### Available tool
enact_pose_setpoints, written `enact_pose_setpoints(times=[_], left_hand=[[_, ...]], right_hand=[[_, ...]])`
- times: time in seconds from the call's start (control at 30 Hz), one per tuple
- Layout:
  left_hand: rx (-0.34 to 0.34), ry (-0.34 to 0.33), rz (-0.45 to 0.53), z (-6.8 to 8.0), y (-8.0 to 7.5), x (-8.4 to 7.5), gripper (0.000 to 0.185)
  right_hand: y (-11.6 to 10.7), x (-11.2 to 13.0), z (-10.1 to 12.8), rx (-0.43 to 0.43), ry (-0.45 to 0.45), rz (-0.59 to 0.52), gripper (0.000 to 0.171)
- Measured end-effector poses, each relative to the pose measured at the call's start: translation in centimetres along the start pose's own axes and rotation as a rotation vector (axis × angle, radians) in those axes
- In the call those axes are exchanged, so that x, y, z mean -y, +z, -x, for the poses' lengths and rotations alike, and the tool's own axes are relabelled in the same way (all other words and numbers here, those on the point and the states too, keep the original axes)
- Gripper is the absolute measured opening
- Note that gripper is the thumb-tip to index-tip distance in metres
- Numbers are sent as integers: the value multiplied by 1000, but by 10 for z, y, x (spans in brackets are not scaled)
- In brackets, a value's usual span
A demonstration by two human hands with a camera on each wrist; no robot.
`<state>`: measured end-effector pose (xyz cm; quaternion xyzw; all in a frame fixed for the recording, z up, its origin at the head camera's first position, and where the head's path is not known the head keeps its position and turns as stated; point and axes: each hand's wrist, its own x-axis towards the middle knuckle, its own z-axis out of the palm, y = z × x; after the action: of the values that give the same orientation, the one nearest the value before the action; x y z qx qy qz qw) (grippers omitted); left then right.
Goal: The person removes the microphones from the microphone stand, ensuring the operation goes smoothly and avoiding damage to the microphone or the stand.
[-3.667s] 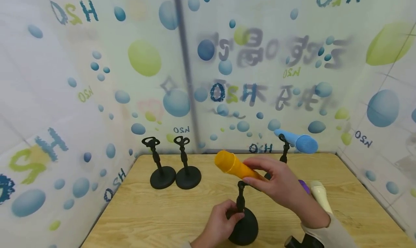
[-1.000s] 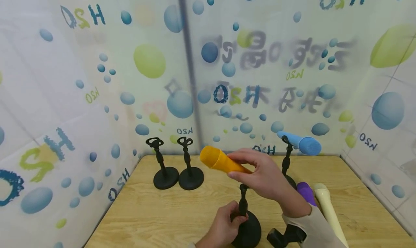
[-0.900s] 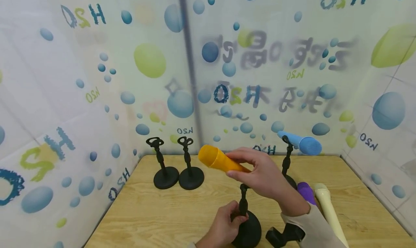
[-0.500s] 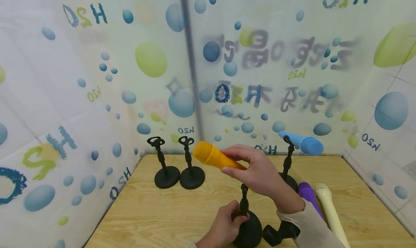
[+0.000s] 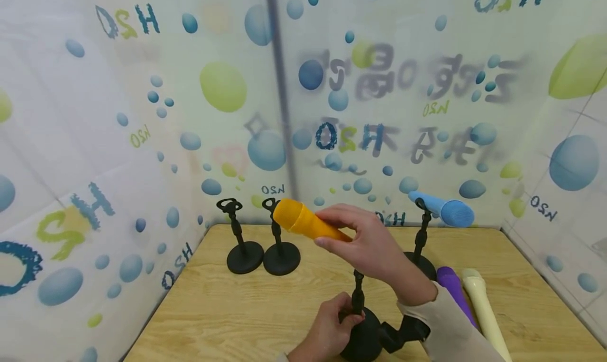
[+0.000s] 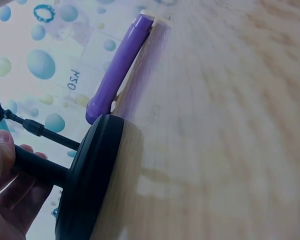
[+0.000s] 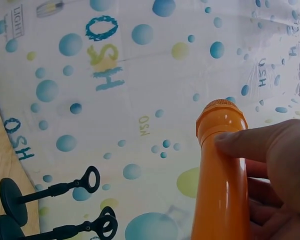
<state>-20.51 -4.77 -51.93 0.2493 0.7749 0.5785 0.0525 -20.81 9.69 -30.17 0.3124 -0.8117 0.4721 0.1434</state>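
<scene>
My right hand point(image 5: 365, 241) grips an orange microphone point(image 5: 301, 219) by its body, the head tilted up to the left. In the right wrist view the thumb lies just below the microphone's grille. The microphone is raised above the table, up and left of a black desk stand point(image 5: 365, 341). My left hand point(image 5: 332, 325) holds that stand by its post, just above the round base. In the left wrist view the fingers wrap round the post, and the base point(image 6: 92, 180) stands on the wood. The top of this stand is partly hidden behind the right hand.
Two black stands with bare ring clips, a left one point(image 5: 244, 256) and its neighbour point(image 5: 282, 258), stand at the back left. A blue microphone point(image 5: 443, 209) rests in a stand at the back right. Purple point(image 5: 455, 293) and cream point(image 5: 483, 309) microphones lie on the table point(image 5: 227, 314) at right.
My right hand has lifted the orange microphone up and leftward, away from the top of the near stand. The left hand keeps its hold on the post. The view has shifted slightly.
</scene>
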Motion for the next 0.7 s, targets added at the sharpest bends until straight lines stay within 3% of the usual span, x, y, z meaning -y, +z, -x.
enact_pose_setpoints(times=[0.7], left_hand=[[0, 51, 16, 1, 0, -2, 6]], right_hand=[[5, 16, -19, 48, -26, 19, 41]])
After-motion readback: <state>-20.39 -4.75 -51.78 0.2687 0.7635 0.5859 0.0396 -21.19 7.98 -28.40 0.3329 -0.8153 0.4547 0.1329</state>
